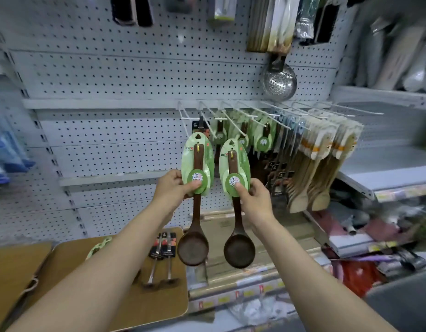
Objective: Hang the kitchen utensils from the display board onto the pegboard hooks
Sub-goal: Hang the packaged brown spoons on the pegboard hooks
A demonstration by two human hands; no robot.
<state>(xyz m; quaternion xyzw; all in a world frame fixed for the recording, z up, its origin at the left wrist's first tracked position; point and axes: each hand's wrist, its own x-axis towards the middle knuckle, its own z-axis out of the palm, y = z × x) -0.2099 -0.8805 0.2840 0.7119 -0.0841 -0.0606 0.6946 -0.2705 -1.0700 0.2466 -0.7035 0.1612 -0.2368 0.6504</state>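
Two carded wooden ladles [194, 204] hang upright below the pegboard hooks [208, 121], the left hand [175, 185] and right hand [251, 200] each pinching one card; misaligned card holes could miss the hooks.

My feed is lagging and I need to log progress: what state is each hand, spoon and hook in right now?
Left hand: pinches the left wooden spoon's card.
Right hand: pinches the right wooden spoon's card.
Left wooden spoon: held upright, bowl down, not hung.
Right wooden spoon: held upright, bowl down, not hung.
Leftmost hook: empty.
Metal skimmer: hanging on the pegboard.
Boxed utensils: lying on the brown board.
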